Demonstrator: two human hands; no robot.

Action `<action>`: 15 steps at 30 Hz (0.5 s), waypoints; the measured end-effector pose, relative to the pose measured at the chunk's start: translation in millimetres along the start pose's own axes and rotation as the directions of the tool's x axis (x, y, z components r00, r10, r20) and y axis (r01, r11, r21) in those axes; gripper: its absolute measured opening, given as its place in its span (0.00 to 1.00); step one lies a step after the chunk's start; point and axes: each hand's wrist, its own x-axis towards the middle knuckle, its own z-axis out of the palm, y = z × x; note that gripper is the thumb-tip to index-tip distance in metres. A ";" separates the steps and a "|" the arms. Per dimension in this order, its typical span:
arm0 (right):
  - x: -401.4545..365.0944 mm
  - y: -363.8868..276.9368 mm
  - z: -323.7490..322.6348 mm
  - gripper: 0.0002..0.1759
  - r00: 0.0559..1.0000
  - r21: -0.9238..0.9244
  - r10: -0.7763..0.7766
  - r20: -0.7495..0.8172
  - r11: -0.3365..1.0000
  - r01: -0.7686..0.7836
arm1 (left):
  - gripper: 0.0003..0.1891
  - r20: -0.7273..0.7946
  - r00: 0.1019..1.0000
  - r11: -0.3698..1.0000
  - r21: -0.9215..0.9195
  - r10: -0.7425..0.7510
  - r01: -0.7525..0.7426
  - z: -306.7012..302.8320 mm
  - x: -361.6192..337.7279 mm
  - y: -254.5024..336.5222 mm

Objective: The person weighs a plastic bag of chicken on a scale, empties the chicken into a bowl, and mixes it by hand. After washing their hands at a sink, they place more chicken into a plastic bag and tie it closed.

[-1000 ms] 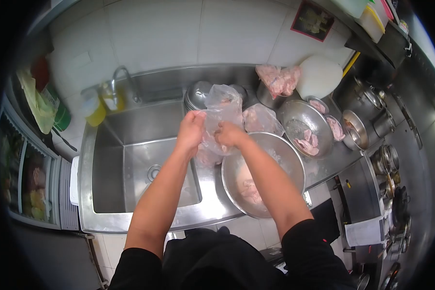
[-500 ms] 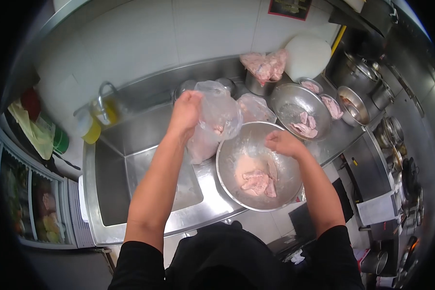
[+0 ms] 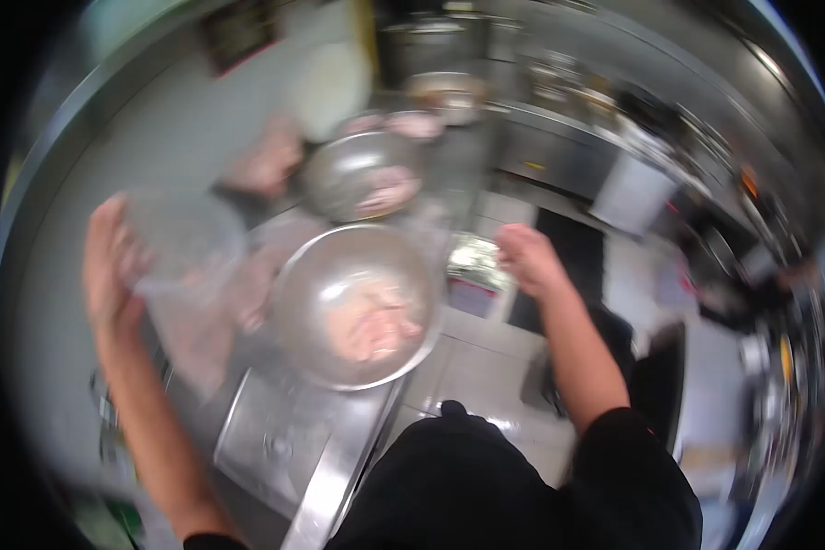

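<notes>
My left hand is closed on the upper part of a clear plastic bag, which hangs over the counter with pinkish contents low in it. To the right of the bag stands a large metal bowl with pieces of raw meat in its bottom. My right hand is raised beyond the bowl's right side, above the floor, apart from the bowl. Its fingers are curled shut; blur hides whether anything small is in them.
Behind the large bowl sits a second metal bowl holding raw meat strips. A bag of meat and a round white board are near the wall. The sink lies at lower left. A dark mat covers some floor tiles.
My view has swung to the right and blurred. My right hand has moved from over the large bowl out past its right side. My left hand still grips the plastic bag.
</notes>
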 end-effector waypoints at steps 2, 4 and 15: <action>-50.1 24.8 -50.5 0.07 0.985 0.221 0.063 -0.161 0.975 -0.027 | 0.13 0.038 0.999 0.999 0.027 0.019 -0.020 15.3 14.5 -5.4; -116.3 33.9 -82.3 0.07 0.945 0.400 0.115 -0.305 0.916 0.017 | 0.16 0.442 0.896 0.995 -0.068 -0.041 0.079 5.0 41.1 -9.5; -448.6 17.6 -139.7 0.06 0.651 0.256 -0.074 -0.755 0.882 0.396 | 0.19 0.704 0.710 0.918 -0.295 0.021 0.265 306.3 -60.6 -3.1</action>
